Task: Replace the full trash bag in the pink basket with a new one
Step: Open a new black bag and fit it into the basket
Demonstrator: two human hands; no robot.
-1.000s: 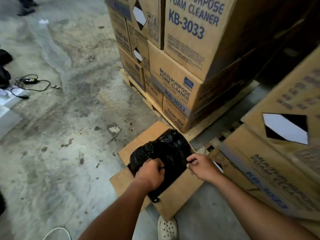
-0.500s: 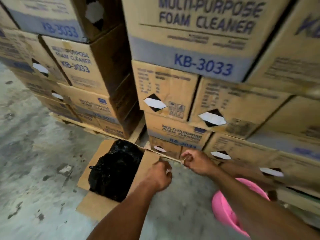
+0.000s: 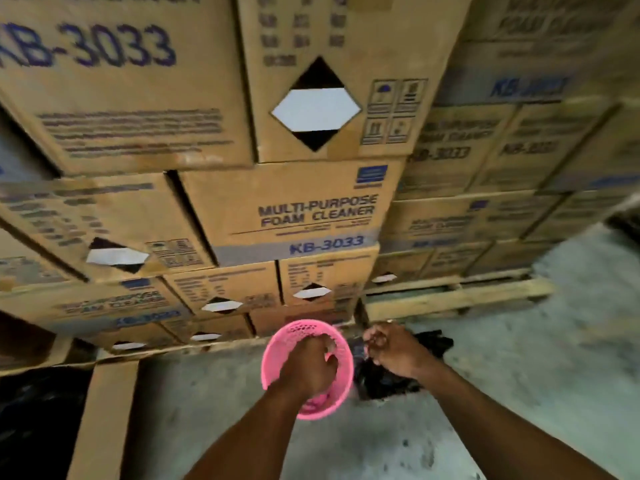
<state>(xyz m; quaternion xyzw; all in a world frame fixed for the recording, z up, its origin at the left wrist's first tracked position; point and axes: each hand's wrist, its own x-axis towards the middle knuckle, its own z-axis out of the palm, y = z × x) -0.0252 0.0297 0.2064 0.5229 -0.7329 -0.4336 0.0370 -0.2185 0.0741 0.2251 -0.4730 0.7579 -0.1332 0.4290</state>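
Note:
The pink basket [image 3: 273, 351] stands on the concrete floor below the stacked boxes, its mesh wall showing and no bag visible in it. My left hand [image 3: 308, 367] hangs over its mouth with fingers curled in and nothing visible in them. My right hand [image 3: 394, 348] is just right of the basket, fingers curled, above a heap of black plastic bags [image 3: 384, 384] on the floor. Whether it grips the plastic I cannot tell. The full black trash bag [image 3: 31, 427] lies in the open cardboard box [image 3: 104, 417] at the lower left.
A tall wall of brown foam cleaner cartons [image 3: 298, 216] rises straight ahead on wooden pallets [image 3: 450, 299]. Grey concrete floor [image 3: 554, 341] stretches to the right and towards me.
The view has swung right, from the box with the full bag to the pink basket. Both hands left the black bag and now hover at the basket and the black plastic beside it.

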